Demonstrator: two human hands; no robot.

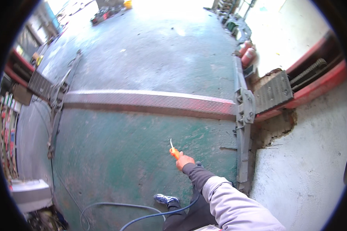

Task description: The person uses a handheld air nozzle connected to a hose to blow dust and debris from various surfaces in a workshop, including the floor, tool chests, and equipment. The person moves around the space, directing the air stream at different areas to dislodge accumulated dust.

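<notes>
My right hand (185,161) reaches forward from the lower right, its fingers wrapped round an orange air blow gun (176,153). A thin, pale, slightly curved nozzle points up and away from the hand over the green floor. A blue hose (158,214) curves across my legs and up toward my right arm; where it meets the gun is hidden. The sleeve is light grey with a dark cuff. My left hand does not show.
A low diamond-plate cover (150,103) crosses the floor between two red lift posts. Grey lift arms (242,142) lie at both sides. Red cylinders (248,56) stand by the right wall. A white box (31,192) sits at lower left; hose loops (104,203) lie on the floor.
</notes>
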